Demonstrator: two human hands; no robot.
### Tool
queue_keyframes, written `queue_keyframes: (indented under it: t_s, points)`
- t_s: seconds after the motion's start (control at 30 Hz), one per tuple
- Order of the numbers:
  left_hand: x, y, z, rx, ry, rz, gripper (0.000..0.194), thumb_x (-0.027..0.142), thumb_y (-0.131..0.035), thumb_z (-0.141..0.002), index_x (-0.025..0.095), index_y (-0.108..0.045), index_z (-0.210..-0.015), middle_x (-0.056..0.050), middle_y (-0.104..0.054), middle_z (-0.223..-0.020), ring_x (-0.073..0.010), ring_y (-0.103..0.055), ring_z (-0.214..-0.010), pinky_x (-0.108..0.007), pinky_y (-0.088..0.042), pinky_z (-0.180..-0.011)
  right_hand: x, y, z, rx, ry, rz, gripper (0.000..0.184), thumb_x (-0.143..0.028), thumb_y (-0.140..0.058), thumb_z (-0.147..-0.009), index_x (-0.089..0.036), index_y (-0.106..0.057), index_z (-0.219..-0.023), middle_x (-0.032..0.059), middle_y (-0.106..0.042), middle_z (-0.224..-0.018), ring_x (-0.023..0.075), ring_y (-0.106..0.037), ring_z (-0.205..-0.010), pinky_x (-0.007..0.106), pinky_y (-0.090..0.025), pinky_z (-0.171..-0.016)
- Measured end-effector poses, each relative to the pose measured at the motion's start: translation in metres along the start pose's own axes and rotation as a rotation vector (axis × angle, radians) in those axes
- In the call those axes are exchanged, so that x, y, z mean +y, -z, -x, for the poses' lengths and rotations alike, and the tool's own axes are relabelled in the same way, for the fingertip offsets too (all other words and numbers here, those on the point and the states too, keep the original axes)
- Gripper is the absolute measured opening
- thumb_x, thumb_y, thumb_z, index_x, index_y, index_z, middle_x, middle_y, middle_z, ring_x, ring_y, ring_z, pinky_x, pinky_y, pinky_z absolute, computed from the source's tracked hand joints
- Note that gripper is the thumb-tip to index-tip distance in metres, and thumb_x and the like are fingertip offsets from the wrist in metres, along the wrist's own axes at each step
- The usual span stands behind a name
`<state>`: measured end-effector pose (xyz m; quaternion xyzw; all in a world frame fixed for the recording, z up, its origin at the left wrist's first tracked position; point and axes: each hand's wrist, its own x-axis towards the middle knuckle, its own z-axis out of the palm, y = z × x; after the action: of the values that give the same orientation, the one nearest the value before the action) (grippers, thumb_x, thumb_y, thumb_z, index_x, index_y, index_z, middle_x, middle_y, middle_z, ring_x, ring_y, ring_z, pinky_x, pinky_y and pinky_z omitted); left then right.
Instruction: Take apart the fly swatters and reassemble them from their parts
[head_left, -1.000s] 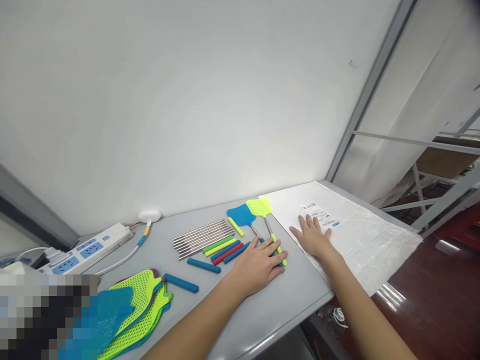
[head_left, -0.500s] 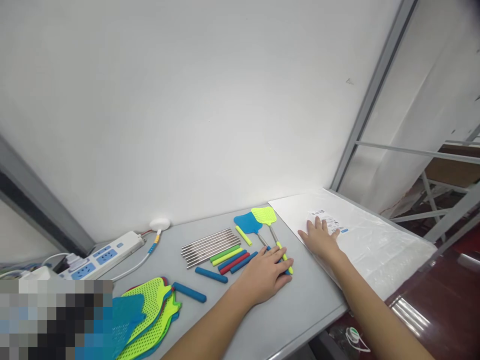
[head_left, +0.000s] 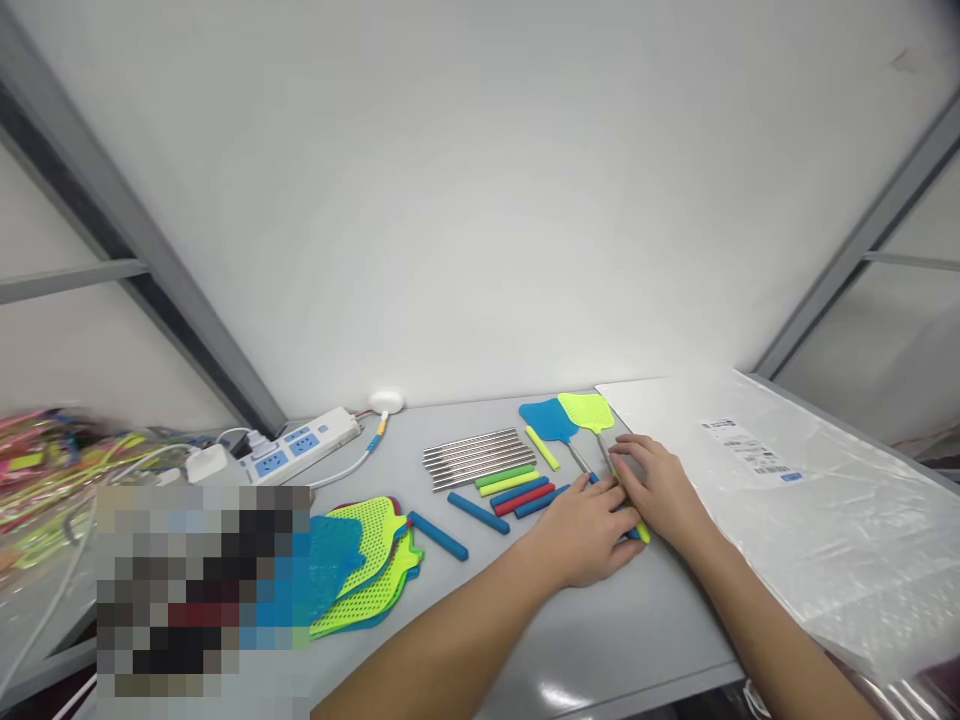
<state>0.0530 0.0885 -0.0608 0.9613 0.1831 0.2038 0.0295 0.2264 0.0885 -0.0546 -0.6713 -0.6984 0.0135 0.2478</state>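
Two assembled fly swatters lie side by side on the grey table (head_left: pixel 570 640), one with a blue head (head_left: pixel 547 420) and one with a yellow-green head (head_left: pixel 586 409). My left hand (head_left: pixel 583 530) rests flat over their handles, fingers spread. My right hand (head_left: pixel 658 490) lies next to it, fingers stretched onto the yellow-green swatter's rod and handle. I cannot see a firm grip by either hand.
Steel rods (head_left: pixel 476 457) and coloured foam grip sleeves (head_left: pixel 517 488) lie left of the hands. A stack of loose swatter heads (head_left: pixel 367 565) sits farther left. A power strip (head_left: pixel 296 450) is at the back. Clear plastic bags (head_left: pixel 810 510) with a label cover the table's right side.
My right hand has left the plastic bags and moved left onto the yellow-green swatter beside my left hand. The view has swung left.
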Motion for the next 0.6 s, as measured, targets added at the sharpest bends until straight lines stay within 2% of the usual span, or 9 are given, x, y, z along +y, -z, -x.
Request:
queue_keyframes:
  t_s: [0.13,0.23,0.3,0.37,0.47,0.6]
  points:
    - [0.002,-0.002,0.0,0.001,-0.013,-0.003,0.026,0.037,-0.049,-0.097,0.02,-0.061,-0.112,-0.007,-0.063,-0.121,-0.0226,-0.054,-0.12,-0.042,-0.037,-0.106,-0.012,0.01,-0.008,-0.003,0.022,-0.019,0.03,-0.034,-0.037,-0.096,-0.02,-0.064,-0.103,0.0075,-0.062,-0.122,0.0207,-0.055,-0.114,0.031,-0.039,-0.097]
    - [0.003,-0.003,0.0,0.014,-0.029,-0.01,0.03,0.037,-0.048,-0.098,0.019,-0.058,-0.119,-0.008,-0.063,-0.119,-0.0219,-0.057,-0.115,-0.039,-0.04,-0.101,-0.031,0.015,-0.028,-0.078,0.017,-0.007,0.032,-0.038,-0.035,-0.097,-0.022,-0.063,-0.098,0.0052,-0.068,-0.107,0.0187,-0.062,-0.097,0.028,-0.044,-0.081]
    - [0.004,-0.003,0.001,0.03,-0.039,-0.032,0.033,0.039,-0.045,-0.099,0.018,-0.058,-0.12,-0.009,-0.062,-0.119,-0.0215,-0.058,-0.112,-0.036,-0.042,-0.097,-0.045,0.014,-0.046,-0.164,0.016,0.018,0.032,-0.041,-0.038,-0.096,-0.022,-0.064,-0.091,0.0038,-0.07,-0.093,0.0179,-0.063,-0.082,0.027,-0.043,-0.069]
    - [0.004,-0.004,0.002,0.043,-0.062,-0.064,0.034,0.041,-0.045,-0.099,0.017,-0.06,-0.117,-0.01,-0.062,-0.119,-0.0217,-0.059,-0.11,-0.035,-0.042,-0.096,-0.058,0.008,-0.064,-0.254,0.022,0.057,0.03,-0.041,-0.044,-0.093,-0.022,-0.065,-0.083,0.0038,-0.07,-0.081,0.018,-0.062,-0.072,0.027,-0.039,-0.061]
    - [0.004,-0.003,0.004,0.057,-0.134,-0.116,0.033,0.04,-0.046,-0.099,0.017,-0.064,-0.113,-0.009,-0.065,-0.117,-0.0226,-0.058,-0.111,-0.036,-0.042,-0.097,-0.07,-0.007,-0.081,-0.353,0.024,0.128,0.027,-0.041,-0.052,-0.088,-0.02,-0.065,-0.075,0.0062,-0.069,-0.075,0.0196,-0.061,-0.068,0.028,-0.035,-0.058]
    - [0.0,0.006,0.004,0.057,-0.303,-0.203,0.027,0.024,-0.043,-0.099,0.017,-0.069,-0.097,-0.008,-0.07,-0.105,-0.0205,-0.062,-0.098,-0.037,-0.043,-0.092,-0.072,-0.027,-0.086,-0.434,0.027,0.185,0.03,-0.045,-0.052,-0.087,-0.02,-0.063,-0.074,0.0075,-0.068,-0.075,0.021,-0.061,-0.066,0.029,-0.033,-0.054]
